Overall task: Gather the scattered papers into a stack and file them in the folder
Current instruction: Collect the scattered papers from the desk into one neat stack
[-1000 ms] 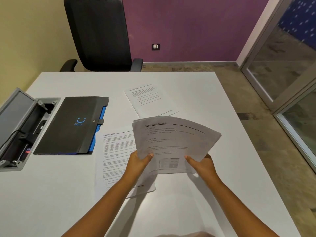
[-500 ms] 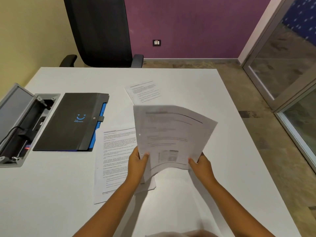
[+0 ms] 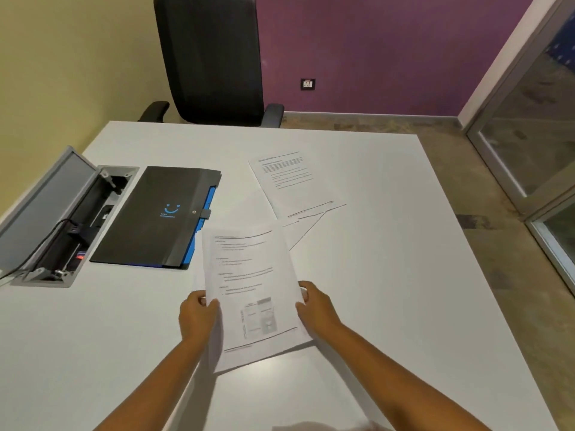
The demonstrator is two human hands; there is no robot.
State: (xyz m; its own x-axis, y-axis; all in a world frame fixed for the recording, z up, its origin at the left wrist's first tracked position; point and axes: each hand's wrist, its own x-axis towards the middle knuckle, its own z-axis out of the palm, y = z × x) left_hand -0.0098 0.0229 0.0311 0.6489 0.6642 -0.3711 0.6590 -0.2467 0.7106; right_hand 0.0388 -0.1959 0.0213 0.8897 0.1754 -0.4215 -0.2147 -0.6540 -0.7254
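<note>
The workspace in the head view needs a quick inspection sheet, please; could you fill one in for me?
Surface: white table, matte.
Job's things: stack of papers held above the table near its front; one loose sheet lies flat farther back; black folder lies shut, clasp fastened, blue edge showing.
Clutter: nothing seen.
Hands: left hand grips the stack's left edge; right hand grips its right edge.
Cables: a black cable runs into the open cable box set into the table on the left, lid raised.
Surroundings: black office chair at the far side, wall socket on the purple wall, glass door on the right.
</note>
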